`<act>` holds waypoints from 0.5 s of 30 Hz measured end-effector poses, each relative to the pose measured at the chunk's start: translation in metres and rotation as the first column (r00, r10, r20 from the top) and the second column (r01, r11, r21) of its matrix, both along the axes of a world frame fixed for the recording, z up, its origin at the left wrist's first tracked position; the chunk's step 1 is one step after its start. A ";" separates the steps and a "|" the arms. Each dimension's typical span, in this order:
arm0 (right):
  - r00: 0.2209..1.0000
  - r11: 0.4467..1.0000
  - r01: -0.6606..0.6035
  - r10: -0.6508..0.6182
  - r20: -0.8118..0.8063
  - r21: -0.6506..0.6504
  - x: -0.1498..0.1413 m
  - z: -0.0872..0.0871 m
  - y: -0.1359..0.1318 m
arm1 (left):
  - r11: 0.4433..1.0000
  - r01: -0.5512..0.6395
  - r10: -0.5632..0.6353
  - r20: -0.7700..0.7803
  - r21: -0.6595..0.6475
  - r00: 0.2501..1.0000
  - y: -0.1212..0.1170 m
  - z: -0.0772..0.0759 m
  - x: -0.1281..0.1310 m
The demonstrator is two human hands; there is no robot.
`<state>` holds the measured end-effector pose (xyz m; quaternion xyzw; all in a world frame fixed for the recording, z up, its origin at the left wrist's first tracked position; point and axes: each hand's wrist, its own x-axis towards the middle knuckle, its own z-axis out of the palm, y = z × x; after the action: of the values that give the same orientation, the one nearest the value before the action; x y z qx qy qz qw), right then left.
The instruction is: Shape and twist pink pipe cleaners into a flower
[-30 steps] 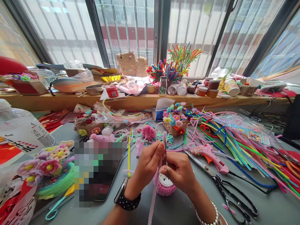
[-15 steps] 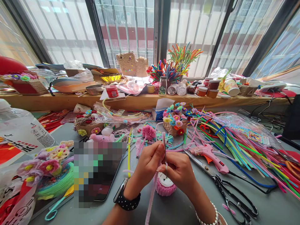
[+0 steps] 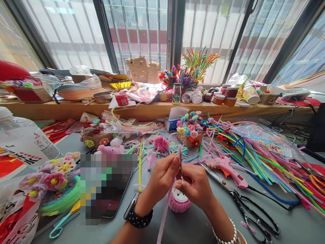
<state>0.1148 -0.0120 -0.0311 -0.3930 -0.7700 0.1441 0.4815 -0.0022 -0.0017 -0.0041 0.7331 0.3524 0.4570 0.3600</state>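
My left hand (image 3: pixel 162 178) pinches a pale pink pipe cleaner (image 3: pixel 165 215), whose long end hangs toward me while a short end stands up above the fingers. Close beside it, my right hand (image 3: pixel 194 183) is closed on small metal scissors (image 3: pixel 181 166), blades pointing up alongside the pipe cleaner's upper end. I cannot make out whether the blades are fully closed. Below the right hand, partly hidden by it, a round pink fuzzy piece with a white centre (image 3: pixel 179 205) rests on the grey table.
Large black-handled scissors (image 3: pixel 236 198) and a pink glue gun (image 3: pixel 230 171) lie to the right, before a heap of coloured pipe cleaners (image 3: pixel 271 162). A phone (image 3: pixel 119 189) and a green fuzzy pot with flowers (image 3: pixel 58 200) are on the left. A flower basket (image 3: pixel 189 137) stands behind my hands.
Both hands have shifted very slightly to the right. The upper pipe cleaner end and the small scissors have moved right with them, and the scissors' angle has changed a little.
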 end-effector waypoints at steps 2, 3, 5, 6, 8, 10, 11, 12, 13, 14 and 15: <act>0.999 0.999 0.034 -0.035 0.021 0.018 0.000 -0.001 0.000 | 1.000 -0.003 0.003 0.004 -0.007 1.000 0.001 -0.001 0.000; 0.998 0.998 0.051 -0.052 0.033 0.030 0.000 -0.001 0.001 | 1.000 -0.006 0.006 0.007 -0.010 1.000 0.002 -0.002 -0.001; 0.996 0.996 0.071 -0.074 0.051 0.051 -0.001 -0.001 0.002 | 1.000 -0.017 0.017 0.012 -0.009 1.000 0.002 -0.003 -0.001; 0.996 0.996 0.073 -0.076 0.054 0.057 -0.001 -0.001 0.002 | 1.000 -0.022 0.022 0.012 -0.008 1.000 0.002 -0.003 -0.001; 0.997 0.997 0.058 -0.060 0.040 0.060 -0.001 -0.001 0.002 | 1.000 -0.026 0.026 0.010 -0.006 1.000 0.002 -0.003 0.000; 1.000 0.998 0.029 -0.030 0.010 0.050 -0.001 -0.001 0.002 | 1.000 -0.024 0.024 0.006 -0.003 1.000 0.001 -0.002 0.001; 1.000 0.999 0.020 -0.020 -0.001 0.042 -0.001 -0.001 0.002 | 1.000 -0.023 0.023 0.006 -0.003 1.000 0.001 -0.003 0.001; 1.000 0.999 0.017 -0.017 -0.004 0.034 -0.001 -0.001 0.002 | 1.000 -0.024 0.024 0.008 -0.004 1.000 0.001 -0.003 0.001; 1.000 0.999 0.022 -0.022 0.003 0.026 -0.001 -0.002 0.002 | 1.000 -0.026 0.026 0.010 -0.006 1.000 0.001 -0.003 0.001; 0.999 0.999 0.033 -0.033 0.015 0.019 -0.001 -0.002 0.002 | 1.000 -0.030 0.030 0.014 -0.009 0.999 0.001 -0.004 0.001; 0.999 0.999 0.044 -0.045 0.028 0.012 -0.001 -0.003 0.002 | 0.999 -0.034 0.035 0.017 -0.014 0.999 0.002 -0.004 0.001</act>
<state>0.1133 -0.0100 -0.0336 -0.4093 -0.7686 0.1236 0.4760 -0.0009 0.0000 -0.0082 0.7204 0.3649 0.4672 0.3601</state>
